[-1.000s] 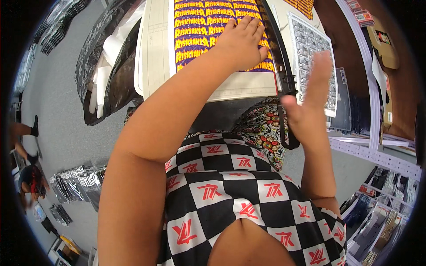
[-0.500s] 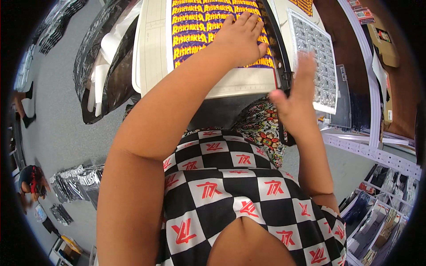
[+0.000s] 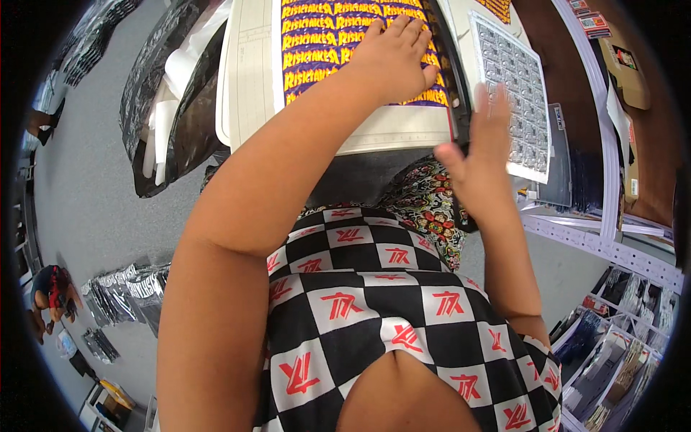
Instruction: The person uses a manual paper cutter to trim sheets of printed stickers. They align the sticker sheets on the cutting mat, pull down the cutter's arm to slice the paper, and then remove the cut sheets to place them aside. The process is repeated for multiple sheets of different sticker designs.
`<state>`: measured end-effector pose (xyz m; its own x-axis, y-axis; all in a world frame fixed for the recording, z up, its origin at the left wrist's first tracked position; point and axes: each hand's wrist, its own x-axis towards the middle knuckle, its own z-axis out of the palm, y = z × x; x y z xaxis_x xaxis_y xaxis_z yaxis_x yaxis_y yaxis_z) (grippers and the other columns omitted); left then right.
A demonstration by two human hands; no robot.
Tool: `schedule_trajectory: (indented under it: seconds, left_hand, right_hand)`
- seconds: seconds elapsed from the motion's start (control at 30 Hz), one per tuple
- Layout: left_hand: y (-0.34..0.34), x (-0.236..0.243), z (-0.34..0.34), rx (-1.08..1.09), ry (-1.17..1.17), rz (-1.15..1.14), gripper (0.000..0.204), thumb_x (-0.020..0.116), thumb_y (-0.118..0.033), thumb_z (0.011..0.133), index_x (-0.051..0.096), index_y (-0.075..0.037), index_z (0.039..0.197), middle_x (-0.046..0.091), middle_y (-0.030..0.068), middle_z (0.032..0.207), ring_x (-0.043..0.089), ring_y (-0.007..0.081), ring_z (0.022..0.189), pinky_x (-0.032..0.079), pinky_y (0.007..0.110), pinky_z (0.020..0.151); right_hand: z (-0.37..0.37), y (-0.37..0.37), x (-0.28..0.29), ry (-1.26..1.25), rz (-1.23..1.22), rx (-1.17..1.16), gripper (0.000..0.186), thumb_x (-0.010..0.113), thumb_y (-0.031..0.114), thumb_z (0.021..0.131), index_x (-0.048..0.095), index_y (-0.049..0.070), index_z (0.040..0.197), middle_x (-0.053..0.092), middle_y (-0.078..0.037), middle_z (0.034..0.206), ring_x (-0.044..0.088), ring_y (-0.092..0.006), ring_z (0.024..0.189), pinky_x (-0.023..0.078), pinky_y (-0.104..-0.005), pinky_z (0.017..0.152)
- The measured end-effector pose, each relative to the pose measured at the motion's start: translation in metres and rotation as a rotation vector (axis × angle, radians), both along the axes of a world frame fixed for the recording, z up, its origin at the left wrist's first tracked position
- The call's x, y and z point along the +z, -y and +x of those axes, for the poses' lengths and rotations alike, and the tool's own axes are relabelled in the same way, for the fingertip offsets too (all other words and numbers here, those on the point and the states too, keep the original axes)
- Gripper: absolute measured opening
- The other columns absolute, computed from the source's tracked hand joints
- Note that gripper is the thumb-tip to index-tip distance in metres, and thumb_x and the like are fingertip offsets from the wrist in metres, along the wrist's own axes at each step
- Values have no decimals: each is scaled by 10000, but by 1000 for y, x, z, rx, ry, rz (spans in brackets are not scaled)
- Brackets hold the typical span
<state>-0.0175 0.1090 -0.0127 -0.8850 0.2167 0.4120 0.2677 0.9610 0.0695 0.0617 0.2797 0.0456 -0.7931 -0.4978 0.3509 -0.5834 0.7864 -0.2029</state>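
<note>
My left hand [image 3: 396, 54] lies flat, fingers spread, on a purple sheet printed with rows of yellow stickers [image 3: 324, 43]. The sheet rests on a white cutting board [image 3: 252, 79] with a black cutter arm [image 3: 450, 72] along its right side. My right hand [image 3: 479, 155] hovers open, palm facing left, just right of the cutter arm's near end; it holds nothing. Behind it lies a grey sheet of small square stickers [image 3: 515, 93].
Black plastic bags [image 3: 169, 108] sit left of the board. A white metal shelf rack [image 3: 612, 180] with packets runs down the right. Shiny packets [image 3: 122, 295] lie on the grey floor at left, where another person [image 3: 50, 291] crouches.
My right hand has drifted slightly away from the cutter arm's handle and opened. My left hand stays pressed on the purple sheet.
</note>
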Motion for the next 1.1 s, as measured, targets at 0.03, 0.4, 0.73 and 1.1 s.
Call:
schedule_trajectory:
  seconds: [0.03,0.4,0.73,1.1]
  left_hand:
    - [4,0,1,15,9,-2,536,319,-402,849,363,-47,1248,315,108,1325,266,245,1237,231,425,981]
    - [2,-2,-1,20,59,-19,563,311,-402,844,315,-40,1276,291,107,1337,233,233,1252,212,424,995]
    - [3,40,15,163,306,-100,575,385,-514,799,517,-49,1111,468,90,1119,420,227,1044,345,385,844]
    - [59,34,69,-97,188,34,403,554,-426,744,563,-222,1091,456,98,1157,415,290,1077,332,438,889]
  right_hand:
    - [-4,5,-11,37,129,-43,876,411,631,733,163,29,1319,109,-275,1341,134,-430,1238,154,-476,989]
    - [34,-26,9,912,-441,-197,730,568,249,781,131,27,1322,470,-217,1085,475,-276,995,331,-346,898]
    - [23,-18,95,538,-978,248,535,616,193,740,374,44,1194,534,-87,877,496,-160,920,367,-289,843]
    - [19,-18,83,453,-979,293,401,585,147,769,417,46,1120,534,-93,898,497,-164,931,368,-299,852]
